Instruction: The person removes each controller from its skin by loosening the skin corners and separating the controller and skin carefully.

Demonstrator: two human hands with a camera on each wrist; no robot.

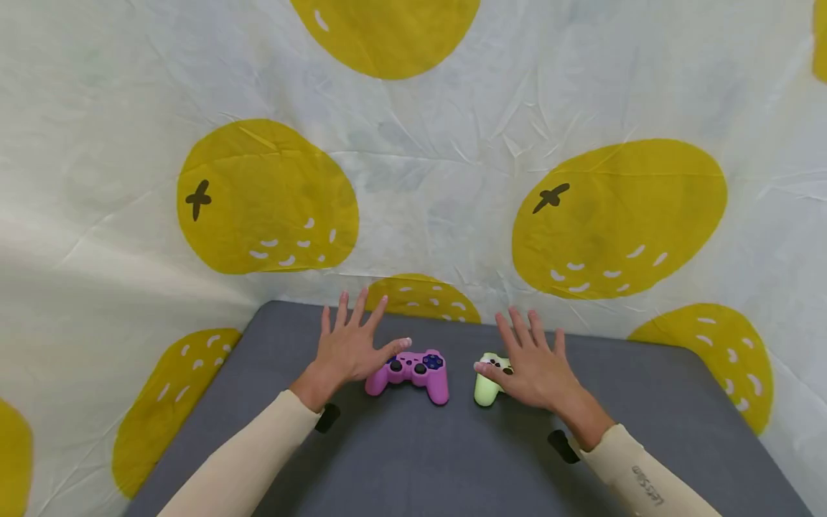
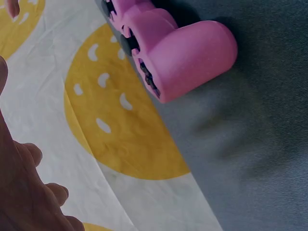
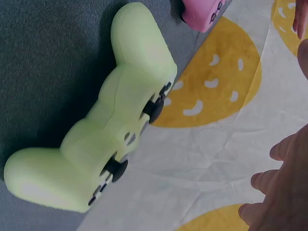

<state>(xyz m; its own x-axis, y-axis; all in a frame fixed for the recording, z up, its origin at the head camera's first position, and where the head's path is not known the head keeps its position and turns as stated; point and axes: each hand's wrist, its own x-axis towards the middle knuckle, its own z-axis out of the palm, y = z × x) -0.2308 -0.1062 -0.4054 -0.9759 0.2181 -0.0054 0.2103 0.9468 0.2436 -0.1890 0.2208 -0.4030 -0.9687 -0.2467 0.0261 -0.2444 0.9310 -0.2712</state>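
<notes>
A pink game controller point(image 1: 418, 368) lies on the grey table in the head view, its sticks and buttons facing up. My left hand point(image 1: 349, 348) is spread above its left end, with the thumb overlapping the controller in this view. To the right lies a pale green game controller point(image 1: 487, 391), partly hidden behind my right hand point(image 1: 538, 368), whose fingers are also spread. Both hands hold nothing. In the left wrist view the pink controller point(image 2: 192, 57) shows apart from the fingers. The right wrist view shows the whole green controller point(image 3: 110, 110), with the fingers off to one side.
The grey table point(image 1: 446, 459) reaches back to a white cloth point(image 1: 439, 201) printed with yellow fruit shapes, which hangs behind and along both sides. Dark wrist devices point(image 1: 563, 446) sit under both wrists. The two controllers lie a short gap apart.
</notes>
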